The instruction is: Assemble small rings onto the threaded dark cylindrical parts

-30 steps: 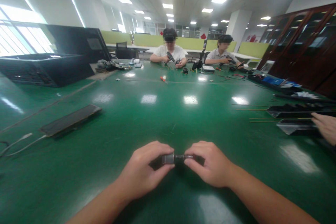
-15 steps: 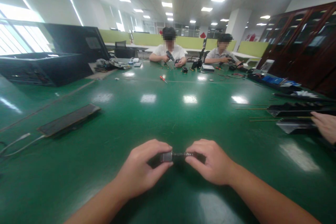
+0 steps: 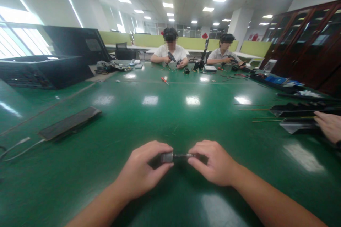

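Note:
Low in the middle of the head view, my left hand (image 3: 145, 170) pinches a small grey block (image 3: 167, 157) between thumb and fingers. Opposite it, my right hand (image 3: 214, 165) is closed on a small dark end piece (image 3: 190, 155), mostly hidden by the fingertips. A thin dark strand (image 3: 180, 155), like a cable or rod, runs level across the short gap between the two pieces. Blur hides what kind of part this is. Both hands are just above or on the green table (image 3: 170, 124); I cannot tell if they touch it.
Left lies a dark flat bar (image 3: 70, 123) with a white cable (image 3: 25, 150); behind is a black case (image 3: 42, 71). Ahead is a red screwdriver (image 3: 164, 80). Two people (image 3: 170, 51) work across the table. At right, another person's hand (image 3: 330, 127) touches black metal channels (image 3: 298, 126).

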The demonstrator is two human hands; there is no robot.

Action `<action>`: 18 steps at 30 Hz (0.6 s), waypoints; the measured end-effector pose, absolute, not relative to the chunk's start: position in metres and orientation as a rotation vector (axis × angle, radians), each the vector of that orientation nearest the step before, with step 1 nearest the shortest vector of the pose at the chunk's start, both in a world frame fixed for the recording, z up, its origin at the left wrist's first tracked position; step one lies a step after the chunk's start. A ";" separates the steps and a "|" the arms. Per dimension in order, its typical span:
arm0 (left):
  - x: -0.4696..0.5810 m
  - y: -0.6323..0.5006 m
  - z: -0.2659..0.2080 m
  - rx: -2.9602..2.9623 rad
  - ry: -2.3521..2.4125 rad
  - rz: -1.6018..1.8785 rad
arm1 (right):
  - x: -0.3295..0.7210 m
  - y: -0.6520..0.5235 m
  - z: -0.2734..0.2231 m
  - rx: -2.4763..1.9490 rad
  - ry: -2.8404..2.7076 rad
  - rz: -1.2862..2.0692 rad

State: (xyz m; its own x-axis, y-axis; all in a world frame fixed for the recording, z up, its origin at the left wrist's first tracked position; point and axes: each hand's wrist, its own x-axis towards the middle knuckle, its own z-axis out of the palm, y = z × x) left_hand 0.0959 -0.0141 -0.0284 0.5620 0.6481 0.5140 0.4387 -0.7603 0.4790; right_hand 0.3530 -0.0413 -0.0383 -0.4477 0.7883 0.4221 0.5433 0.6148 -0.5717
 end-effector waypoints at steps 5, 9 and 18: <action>0.094 -0.012 -0.029 2.498 0.904 1.004 | 0.353 -0.041 -0.038 -1.048 -2.161 0.463; 0.095 -0.012 -0.029 2.483 0.922 1.005 | 0.353 -0.040 -0.039 -1.054 -2.162 0.469; 0.094 -0.008 -0.029 2.488 0.980 0.892 | 0.353 -0.041 -0.037 -1.040 -2.151 0.479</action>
State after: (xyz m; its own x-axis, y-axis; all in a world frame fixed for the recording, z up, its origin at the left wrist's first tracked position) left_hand 0.0937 -0.0085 -0.0294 0.5692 0.6982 0.4341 0.4975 -0.7129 0.4943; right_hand 0.3531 -0.0414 -0.0374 -0.4405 0.7913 0.4241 0.5363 0.6108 -0.5825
